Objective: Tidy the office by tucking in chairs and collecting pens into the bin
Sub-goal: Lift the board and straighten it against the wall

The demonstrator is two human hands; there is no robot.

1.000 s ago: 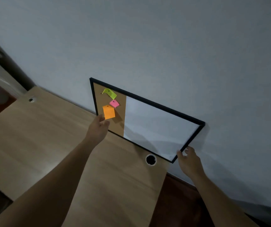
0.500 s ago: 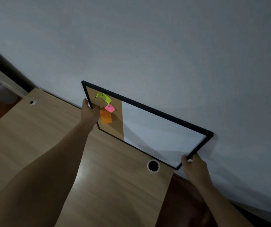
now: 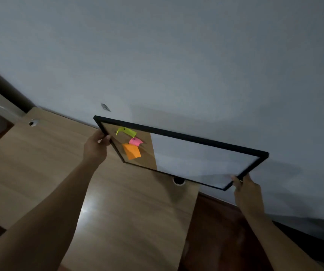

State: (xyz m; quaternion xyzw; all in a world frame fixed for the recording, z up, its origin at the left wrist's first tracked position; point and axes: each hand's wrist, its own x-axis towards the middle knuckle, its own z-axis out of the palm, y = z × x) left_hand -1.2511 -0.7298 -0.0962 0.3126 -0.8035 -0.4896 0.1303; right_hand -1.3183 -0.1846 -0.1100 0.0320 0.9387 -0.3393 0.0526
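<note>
Fingers (image 3: 106, 136) of both hands grip board (image 3: 200, 159) (tilted).

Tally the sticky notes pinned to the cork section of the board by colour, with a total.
Yellow-green sticky note: 1
Pink sticky note: 1
Orange sticky note: 1
Total: 3
</note>
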